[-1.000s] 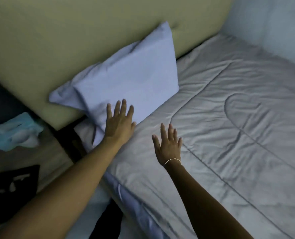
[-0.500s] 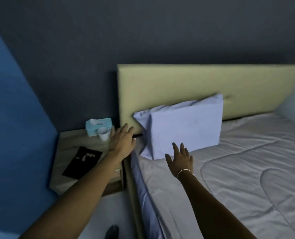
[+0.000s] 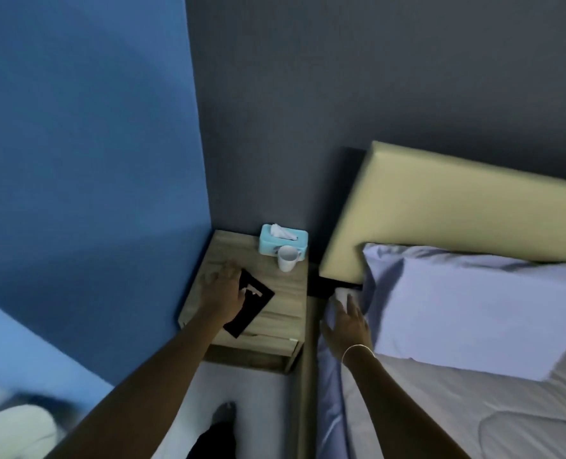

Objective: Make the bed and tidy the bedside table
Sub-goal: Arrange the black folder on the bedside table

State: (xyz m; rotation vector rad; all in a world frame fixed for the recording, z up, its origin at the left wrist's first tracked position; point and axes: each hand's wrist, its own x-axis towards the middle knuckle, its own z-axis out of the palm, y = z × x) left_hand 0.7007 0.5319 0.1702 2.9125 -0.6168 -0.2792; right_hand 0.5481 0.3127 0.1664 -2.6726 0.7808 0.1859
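Over at the bedside tabletop (image 3: 228, 246) sit three things: one black card (image 3: 253, 304), one white cup (image 3: 287, 258) and one teal tissue box (image 3: 283, 243) behind it. One left hand (image 3: 222, 291) lies on the card's edge, fingers blurred, grip unclear. One right hand (image 3: 347, 321) rests spread and released on the bed (image 3: 440, 409), beside one blue pillow (image 3: 473, 313) leaning against the headboard (image 3: 457, 210).

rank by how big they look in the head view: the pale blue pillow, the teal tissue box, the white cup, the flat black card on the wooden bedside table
1. Pale blue pillow, by far the largest.
2. Flat black card, partly covered by the left hand, so its full extent is unsure.
3. Teal tissue box.
4. White cup, smallest.
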